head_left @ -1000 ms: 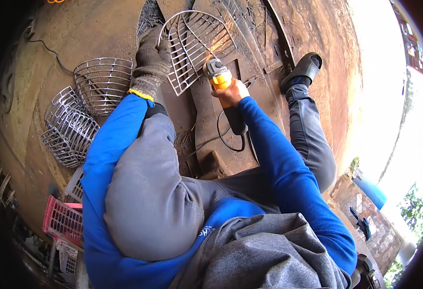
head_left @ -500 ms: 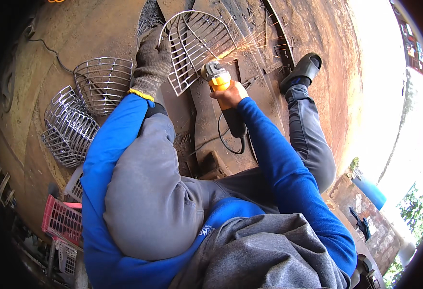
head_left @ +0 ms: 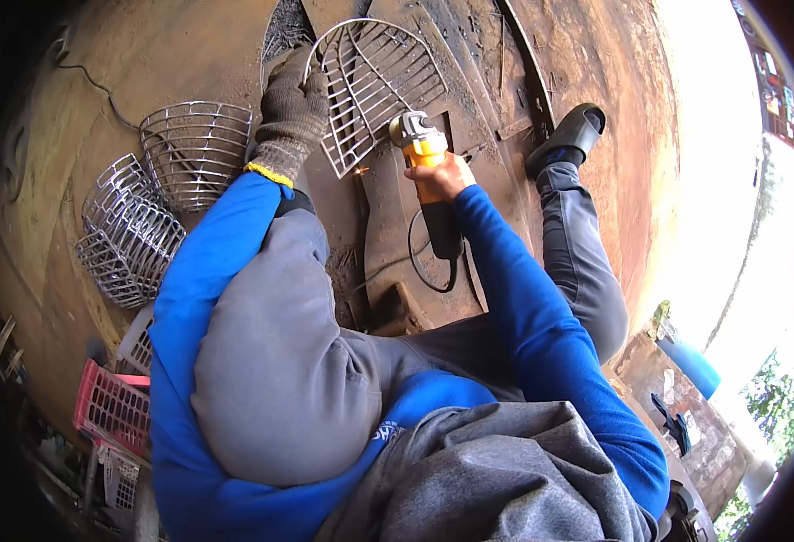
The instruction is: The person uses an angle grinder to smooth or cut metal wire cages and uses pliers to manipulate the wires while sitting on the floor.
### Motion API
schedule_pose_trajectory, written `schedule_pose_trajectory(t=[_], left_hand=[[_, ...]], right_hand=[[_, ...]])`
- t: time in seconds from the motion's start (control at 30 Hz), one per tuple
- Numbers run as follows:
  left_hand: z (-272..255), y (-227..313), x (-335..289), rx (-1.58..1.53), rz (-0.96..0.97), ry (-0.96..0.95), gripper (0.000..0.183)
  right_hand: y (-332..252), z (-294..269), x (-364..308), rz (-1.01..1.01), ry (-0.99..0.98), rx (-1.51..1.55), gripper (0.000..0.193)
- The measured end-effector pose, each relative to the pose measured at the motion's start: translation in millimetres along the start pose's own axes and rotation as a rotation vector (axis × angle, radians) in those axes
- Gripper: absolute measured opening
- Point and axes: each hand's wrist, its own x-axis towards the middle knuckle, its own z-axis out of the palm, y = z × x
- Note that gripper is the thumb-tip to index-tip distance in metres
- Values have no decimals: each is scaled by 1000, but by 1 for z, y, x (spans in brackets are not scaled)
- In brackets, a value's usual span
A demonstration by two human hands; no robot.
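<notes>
Since half a second ago your grinder point(head_left: 422, 149) has barely shifted, its head still at the lower rim of the wire rack point(head_left: 371, 83), a small spark beside it. Your gloved left hand point(head_left: 290, 110) is closed over the rack's left edge, tilting it up off the rusty floor point(head_left: 189, 54); your bare right hand point(head_left: 439, 178) is wrapped tight round the yellow grinder body. Finished wire baskets point(head_left: 157, 199) crowd the left, your sandal point(head_left: 570, 135) bounds the right, and open floor lies beyond the rack's curved, silvery top.

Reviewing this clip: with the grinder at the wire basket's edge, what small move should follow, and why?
Probably slide the yellow angle grinder a little along the rim of the domed wire basket: the bare right hand holds its head at the lower rim, a spark shows there, and the gloved left hand steadies the basket.
</notes>
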Motion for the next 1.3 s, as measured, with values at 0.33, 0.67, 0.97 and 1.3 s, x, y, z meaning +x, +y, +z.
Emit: schedule_pose_trajectory(t=[0.33, 0.67, 0.97, 1.3], left_hand=[[-8, 13, -3, 5, 91, -38, 47], [-6, 18, -7, -24, 119, -29, 43], [-6, 38, -4, 25, 84, -15, 43], [-9, 35, -4, -3, 142, -9, 43]], right_hand=[[-25, 3, -7, -9, -118, -120, 49], [-10, 6, -12, 19, -118, -116, 51], [7, 16, -9, -64, 12, -22, 49], [-3, 9, -13, -3, -88, -56, 47]])
